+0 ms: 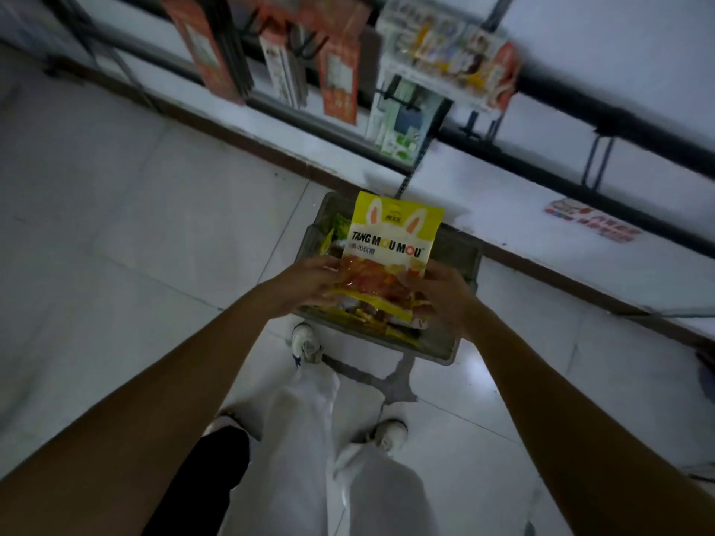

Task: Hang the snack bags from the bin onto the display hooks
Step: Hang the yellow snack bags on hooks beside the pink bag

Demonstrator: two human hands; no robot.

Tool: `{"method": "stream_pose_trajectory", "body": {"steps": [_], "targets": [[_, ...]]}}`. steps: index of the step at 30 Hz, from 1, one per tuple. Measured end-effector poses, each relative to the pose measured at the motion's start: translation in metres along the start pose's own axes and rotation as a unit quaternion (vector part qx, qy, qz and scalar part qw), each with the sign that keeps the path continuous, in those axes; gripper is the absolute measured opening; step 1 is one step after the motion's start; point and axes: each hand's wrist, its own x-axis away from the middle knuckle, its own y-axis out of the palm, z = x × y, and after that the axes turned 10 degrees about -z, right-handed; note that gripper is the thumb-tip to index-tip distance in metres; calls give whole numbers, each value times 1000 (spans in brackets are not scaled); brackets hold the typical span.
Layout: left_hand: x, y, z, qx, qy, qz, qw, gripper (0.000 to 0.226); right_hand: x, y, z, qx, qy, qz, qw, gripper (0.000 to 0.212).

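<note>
Head view: both hands are holding a yellow bag (390, 241) upright above the bin (441, 348). Left hand (309, 282) is gripping the lower left edge, fingers curled round it. Right hand (445, 292) is gripping the lower right corner likewise. Other bags (387, 326) are lying in the bin. Hooks (402, 98) are carrying packets (398, 125) behind.

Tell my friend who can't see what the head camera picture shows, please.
A person's left hand and right hand hold up a yellow snack bag with rabbit ears printed on it, just above a grey bin holding more bags on a pale tiled floor. Behind, blurry packets hang from display hooks.
</note>
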Motion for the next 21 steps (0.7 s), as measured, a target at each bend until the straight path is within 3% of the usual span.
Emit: {"method": "stream_pose_trajectory", "body": {"steps": [8,12,16,21], "targets": [[63,97,52,-85,38,-21,995,26,122,-36,4,-115,-70,54,989,31],[86,159,95,-147,65,-28,987,29,180,-69,-2,-159,-145,76,974,16],[106,230,147,-210,115,-53,969,29,241,-109,-22,-142,-221,149,953,7],[131,310,214,-270,211,-88,935,27,321,-161,-58,-85,-308,233,918,11]]}}
